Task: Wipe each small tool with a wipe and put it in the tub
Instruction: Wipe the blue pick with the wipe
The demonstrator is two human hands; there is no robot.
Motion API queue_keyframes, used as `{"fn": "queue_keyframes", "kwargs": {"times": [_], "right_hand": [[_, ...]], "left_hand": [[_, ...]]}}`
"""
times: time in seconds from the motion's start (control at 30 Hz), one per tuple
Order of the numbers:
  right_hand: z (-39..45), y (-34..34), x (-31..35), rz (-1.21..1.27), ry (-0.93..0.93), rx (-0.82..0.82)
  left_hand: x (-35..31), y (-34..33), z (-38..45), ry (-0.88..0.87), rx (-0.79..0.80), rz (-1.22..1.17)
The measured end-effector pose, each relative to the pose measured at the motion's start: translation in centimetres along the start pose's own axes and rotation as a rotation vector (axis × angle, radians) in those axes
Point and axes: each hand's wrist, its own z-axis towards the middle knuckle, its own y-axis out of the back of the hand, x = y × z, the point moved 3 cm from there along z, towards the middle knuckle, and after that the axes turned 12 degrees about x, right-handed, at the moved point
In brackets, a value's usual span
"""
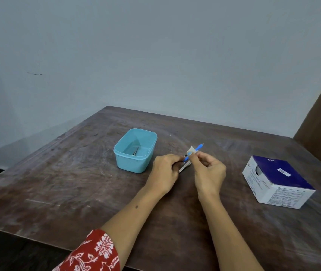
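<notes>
While the left hand pinches the near end of a slim blue tool, the right hand has its fingers closed on a white wipe wrapped round the shaft, just above the counter. Wiping looks to be under way. Next, the tool likely goes into the blue tub, left of the left fingers, where a metal piece lies.
</notes>
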Motion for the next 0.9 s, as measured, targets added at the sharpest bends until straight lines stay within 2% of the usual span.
{"fn": "queue_keyframes", "kwargs": {"times": [0.13,0.33,0.5,0.7,0.9], "right_hand": [[0.2,1.2,1.1,0.088,0.076,-0.186],[0.1,-0.1,-0.1,-0.049,-0.022,0.025],[0.2,0.7,0.1,-0.023,0.056,-0.084],[0.0,-0.4,-0.2,-0.143,0.023,0.090],[-0.3,0.1,0.4,-0.051,0.014,-0.026]], "left_hand": [[0.0,-0.4,0.1,0.016,0.037,0.035],[0.0,0.1,0.0,0.000,0.009,0.017],[-0.1,-0.2,0.1,-0.004,0.033,0.019],[-0.2,0.2,0.3,0.010,0.012,0.011],[-0.4,-0.4,0.2,0.012,0.029,-0.012]]}}
